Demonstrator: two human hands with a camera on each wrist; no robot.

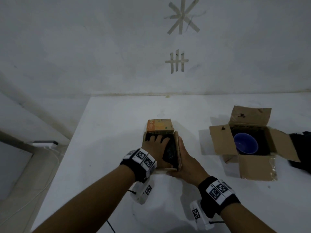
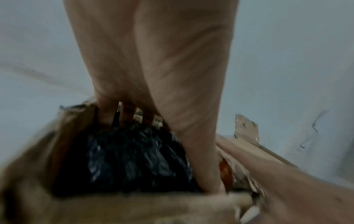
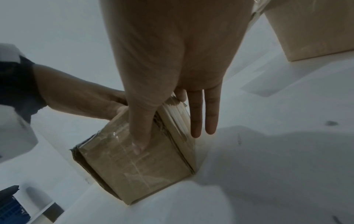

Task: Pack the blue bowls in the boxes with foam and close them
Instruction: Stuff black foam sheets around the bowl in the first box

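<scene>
A: While the left hand (image 1: 155, 145) lies flat inside the small box (image 1: 160, 132), fingers straight on the black foam (image 1: 170, 151), what is the right hand (image 1: 185, 158) doing?

B: It stands edge-on just right of the left hand, fingers straight against the outside of the side flap (image 1: 177, 148), thumb on the near wall. It holds nothing; it only props the flap upright.

A: Where is the bowl for this box?

B: I cannot tell. If it is under the foam, the foam hides it. The one bowl (image 1: 245, 142) I can see sits in the big box (image 1: 249, 163), well to the right of the right hand, flaps spread, with more foam (image 1: 301, 148) lying beyond it on the worktop (image 1: 109, 132).

A: So how should this step go?

B: I judge it as seating the foam. Press evenly with the flat palm until the foam sits below the rim. Keep the right hand bracing so the box does not slide. Then draw the left hand out toward the wrist before folding that flap over, or the fingers get trapped.
</scene>
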